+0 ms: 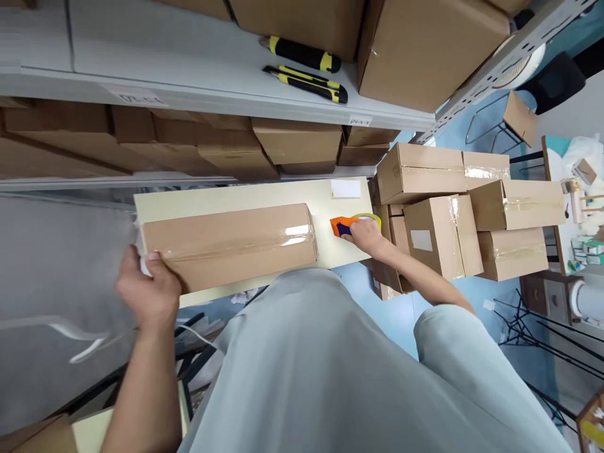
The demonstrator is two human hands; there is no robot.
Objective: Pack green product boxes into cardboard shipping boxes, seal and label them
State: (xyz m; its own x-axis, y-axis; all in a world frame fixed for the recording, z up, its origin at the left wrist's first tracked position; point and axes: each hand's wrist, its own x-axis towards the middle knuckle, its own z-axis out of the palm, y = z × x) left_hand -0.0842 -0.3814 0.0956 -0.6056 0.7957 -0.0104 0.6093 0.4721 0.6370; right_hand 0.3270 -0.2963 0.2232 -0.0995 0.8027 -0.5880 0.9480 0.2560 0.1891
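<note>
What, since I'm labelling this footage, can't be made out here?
All in the head view:
- Contents of the long box: hidden by its closed, taped cardboard.
- Part of the tape dispenser: hidden by the right hand.
- Print on the leftmost shelf label: too small and blurred.
- Rest of the upper right carton: cut off by the top edge.

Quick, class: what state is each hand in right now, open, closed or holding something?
Left hand: against the long cardboard box at its left end; grip cannot be told.
Right hand: closed, holding the orange tape dispenser.
</note>
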